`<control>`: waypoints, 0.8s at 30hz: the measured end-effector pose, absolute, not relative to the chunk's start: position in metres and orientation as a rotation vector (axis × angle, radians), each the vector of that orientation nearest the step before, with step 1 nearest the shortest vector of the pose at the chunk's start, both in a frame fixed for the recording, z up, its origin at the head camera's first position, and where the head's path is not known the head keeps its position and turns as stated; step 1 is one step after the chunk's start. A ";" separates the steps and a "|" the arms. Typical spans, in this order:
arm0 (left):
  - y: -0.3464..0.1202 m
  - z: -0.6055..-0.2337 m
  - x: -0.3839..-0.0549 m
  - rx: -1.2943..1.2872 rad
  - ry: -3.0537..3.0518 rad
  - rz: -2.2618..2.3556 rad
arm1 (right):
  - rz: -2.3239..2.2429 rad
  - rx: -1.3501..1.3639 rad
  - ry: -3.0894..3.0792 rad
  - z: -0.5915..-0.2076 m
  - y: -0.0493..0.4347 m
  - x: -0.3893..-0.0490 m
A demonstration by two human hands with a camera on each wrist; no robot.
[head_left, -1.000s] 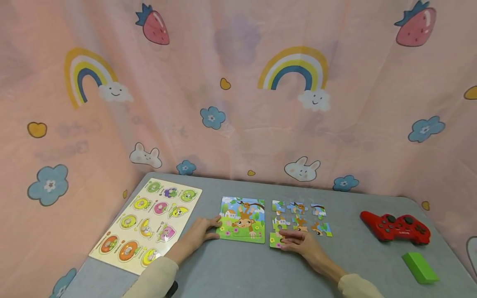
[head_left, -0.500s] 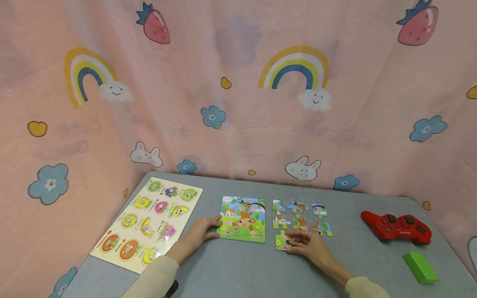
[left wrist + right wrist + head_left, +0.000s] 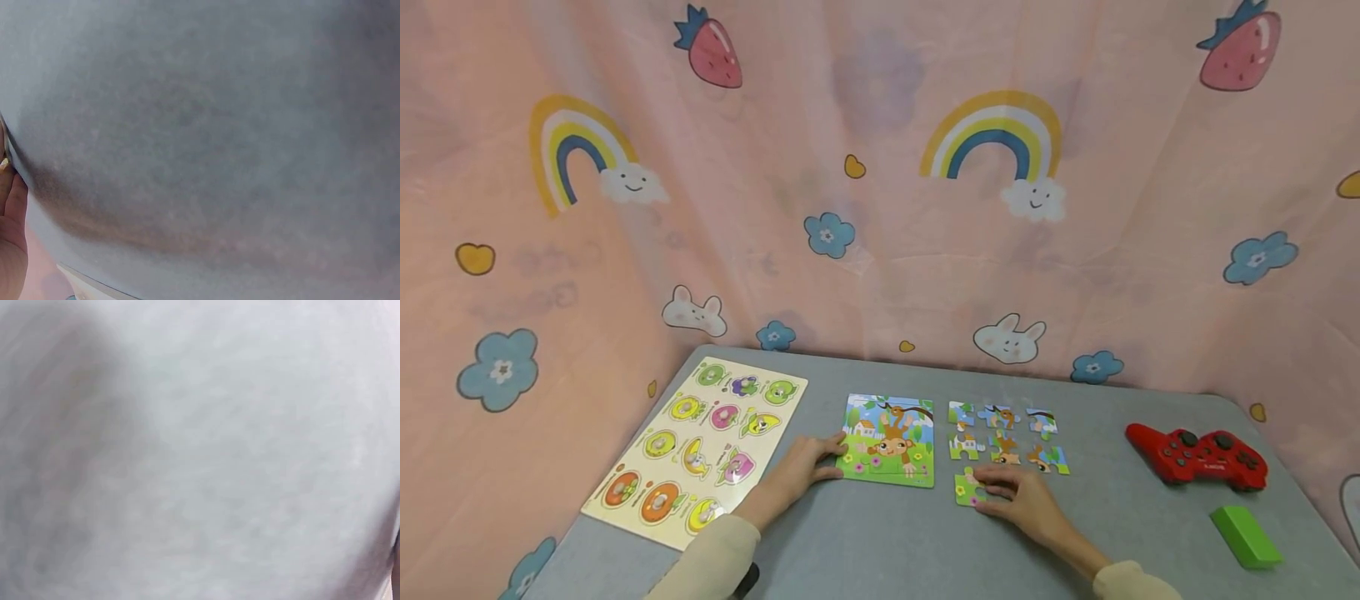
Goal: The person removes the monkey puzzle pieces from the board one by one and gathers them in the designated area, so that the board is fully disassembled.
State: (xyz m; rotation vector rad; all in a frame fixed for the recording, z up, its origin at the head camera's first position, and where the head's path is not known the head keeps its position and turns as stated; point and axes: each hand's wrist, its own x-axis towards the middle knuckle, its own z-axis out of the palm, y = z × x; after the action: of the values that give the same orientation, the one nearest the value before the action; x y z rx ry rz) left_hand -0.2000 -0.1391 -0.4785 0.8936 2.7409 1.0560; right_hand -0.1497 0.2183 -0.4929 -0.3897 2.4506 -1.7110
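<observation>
My left hand (image 3: 801,467) holds the left edge of a square monkey picture board (image 3: 880,471), fingertips and thumb at its side. At the left border of the left wrist view, only part of this hand (image 3: 14,231) shows. My right hand (image 3: 1026,498) pinches a green jigsaw piece (image 3: 965,490) with flowers, low at the table, its right part hidden under the fingers. Just above that piece lie two rows of jigsaw pieces, among them a house piece (image 3: 964,447) and a tree-branch piece (image 3: 1041,422). The right wrist view shows mostly blurred grey tabletop.
A cream fruit peg puzzle board (image 3: 651,475) lies left of my left hand, partly under the forearm. On the right are a red game controller (image 3: 1198,458) and a green block (image 3: 1246,537). A pink printed curtain (image 3: 880,283) hangs behind the grey table (image 3: 865,546).
My right hand has shifted slightly right with the green jigsaw piece, away from the monkey board, then stayed nearly still. The left hand has kept its place at the board's edge.
</observation>
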 end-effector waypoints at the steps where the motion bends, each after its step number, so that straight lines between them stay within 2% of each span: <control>1: -0.139 -0.479 -0.200 0.895 2.743 1.056 | -1.702 -0.393 2.449 -0.492 0.218 -0.150; 11: -0.142 -0.479 -0.200 0.919 2.747 1.060 | -1.817 -0.292 2.270 -0.472 0.217 -0.157; 24: -0.139 -0.480 -0.199 0.901 2.751 1.061 | -2.068 -0.390 2.068 -0.472 0.138 -0.182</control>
State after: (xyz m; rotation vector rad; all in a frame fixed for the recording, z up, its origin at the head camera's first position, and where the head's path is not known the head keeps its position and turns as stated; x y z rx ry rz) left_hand -0.1991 -0.1394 -0.4797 0.9007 2.7513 1.0612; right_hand -0.1825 0.1376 -0.4719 -0.3895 2.0684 -2.0681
